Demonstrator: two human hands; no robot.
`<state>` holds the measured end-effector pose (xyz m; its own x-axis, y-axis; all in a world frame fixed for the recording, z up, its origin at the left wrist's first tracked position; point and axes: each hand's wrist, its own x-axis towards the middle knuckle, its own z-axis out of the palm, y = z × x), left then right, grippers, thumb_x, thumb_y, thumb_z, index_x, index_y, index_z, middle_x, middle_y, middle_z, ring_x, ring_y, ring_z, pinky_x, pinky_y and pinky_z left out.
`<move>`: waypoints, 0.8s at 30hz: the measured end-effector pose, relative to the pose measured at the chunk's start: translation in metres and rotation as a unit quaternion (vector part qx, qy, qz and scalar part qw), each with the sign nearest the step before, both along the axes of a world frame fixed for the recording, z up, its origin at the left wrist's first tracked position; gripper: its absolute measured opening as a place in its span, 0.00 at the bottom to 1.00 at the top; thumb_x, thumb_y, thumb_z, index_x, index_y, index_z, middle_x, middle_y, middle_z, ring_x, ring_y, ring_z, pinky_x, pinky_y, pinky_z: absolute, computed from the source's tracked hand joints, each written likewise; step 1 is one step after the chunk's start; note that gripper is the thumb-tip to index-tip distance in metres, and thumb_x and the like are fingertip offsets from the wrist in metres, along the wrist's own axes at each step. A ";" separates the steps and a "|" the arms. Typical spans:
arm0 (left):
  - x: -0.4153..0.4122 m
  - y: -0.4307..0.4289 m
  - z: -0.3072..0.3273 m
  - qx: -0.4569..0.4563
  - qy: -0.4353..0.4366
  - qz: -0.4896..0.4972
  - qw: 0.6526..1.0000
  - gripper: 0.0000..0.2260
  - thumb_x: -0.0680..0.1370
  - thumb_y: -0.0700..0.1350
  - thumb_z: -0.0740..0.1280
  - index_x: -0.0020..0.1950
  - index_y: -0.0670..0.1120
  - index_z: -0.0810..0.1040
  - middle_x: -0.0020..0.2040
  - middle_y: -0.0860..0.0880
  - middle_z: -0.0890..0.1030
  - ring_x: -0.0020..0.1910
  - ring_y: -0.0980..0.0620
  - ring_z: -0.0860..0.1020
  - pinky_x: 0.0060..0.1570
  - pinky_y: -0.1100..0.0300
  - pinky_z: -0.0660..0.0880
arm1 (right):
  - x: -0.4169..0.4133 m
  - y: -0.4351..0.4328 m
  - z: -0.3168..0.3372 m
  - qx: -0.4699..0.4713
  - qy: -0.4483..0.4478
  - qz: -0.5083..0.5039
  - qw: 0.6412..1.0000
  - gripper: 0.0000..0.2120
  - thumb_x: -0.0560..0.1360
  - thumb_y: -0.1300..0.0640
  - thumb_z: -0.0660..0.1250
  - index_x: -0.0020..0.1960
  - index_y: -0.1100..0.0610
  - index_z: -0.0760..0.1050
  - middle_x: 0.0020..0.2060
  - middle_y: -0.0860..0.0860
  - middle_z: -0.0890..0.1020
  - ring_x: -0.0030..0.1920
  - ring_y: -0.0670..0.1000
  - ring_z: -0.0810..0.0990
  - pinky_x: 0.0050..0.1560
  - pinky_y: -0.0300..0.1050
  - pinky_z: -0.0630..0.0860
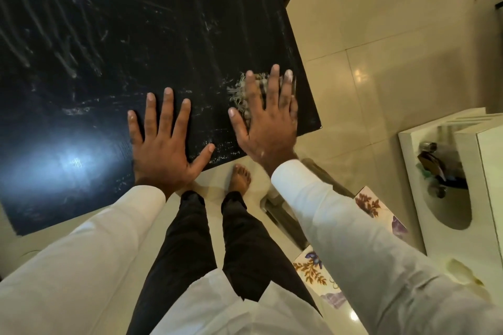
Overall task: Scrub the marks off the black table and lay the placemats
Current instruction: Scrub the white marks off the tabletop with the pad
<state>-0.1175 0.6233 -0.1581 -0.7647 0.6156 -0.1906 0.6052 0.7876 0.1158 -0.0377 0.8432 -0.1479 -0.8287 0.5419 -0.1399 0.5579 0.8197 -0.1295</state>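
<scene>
Frayed pale woven scrubbing cloth: lies at the near right corner of the glossy black rectangular table, pinned under the right hand, whose fingers are straight and spread, pressing down rather than pinching. Judged soft, light and limp, so it is likely to bunch; flat-palm pressure suits it better than an edge grip. Left hand: flat on bare tabletop, fingers splayed, bracing. Whitish streaky marks cover the far surface. Flower-printed placemats lie low to the right, apart from the table.
</scene>
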 end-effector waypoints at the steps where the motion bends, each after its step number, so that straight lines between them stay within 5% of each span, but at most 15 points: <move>1: 0.000 0.000 0.001 0.000 0.000 0.000 1.000 0.47 0.81 0.77 0.53 0.92 0.51 0.48 0.92 0.45 0.42 0.90 0.38 0.42 0.84 0.26 0.46 | 0.005 -0.008 0.002 -0.012 -0.004 0.019 1.000 0.40 0.85 0.27 0.51 0.91 0.45 0.50 0.90 0.59 0.45 0.89 0.64 0.41 0.86 0.67 0.52; 8: -0.002 0.000 0.002 -0.006 0.010 -0.004 1.000 0.46 0.81 0.77 0.53 0.92 0.52 0.47 0.92 0.46 0.42 0.91 0.38 0.42 0.84 0.27 0.48 | 0.054 -0.011 0.010 -0.040 -0.038 0.013 0.998 0.41 0.85 0.28 0.52 0.91 0.46 0.46 0.90 0.57 0.40 0.89 0.63 0.38 0.86 0.69 0.52; 17: -0.003 0.000 0.004 -0.009 0.002 0.000 1.000 0.46 0.81 0.78 0.53 0.92 0.54 0.48 0.92 0.46 0.42 0.91 0.39 0.42 0.84 0.28 0.47 | -0.006 0.038 0.001 0.003 -0.007 -0.056 0.998 0.46 0.85 0.26 0.48 0.91 0.55 0.46 0.89 0.61 0.49 0.89 0.67 0.46 0.86 0.68 0.56; 24: -0.002 0.000 0.008 0.007 0.010 -0.005 1.000 0.46 0.81 0.76 0.56 0.92 0.53 0.49 0.92 0.46 0.43 0.91 0.39 0.43 0.84 0.27 0.48 | -0.004 -0.006 0.013 -0.008 -0.019 0.043 0.999 0.44 0.85 0.29 0.50 0.91 0.55 0.46 0.90 0.59 0.44 0.89 0.64 0.42 0.86 0.67 0.55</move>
<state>-0.1195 0.6233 -0.1498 -0.7619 0.6260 -0.1661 0.6158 0.7796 0.1137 -0.0420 0.8367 -0.1347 -0.8660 0.4663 -0.1808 0.4902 0.8631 -0.1220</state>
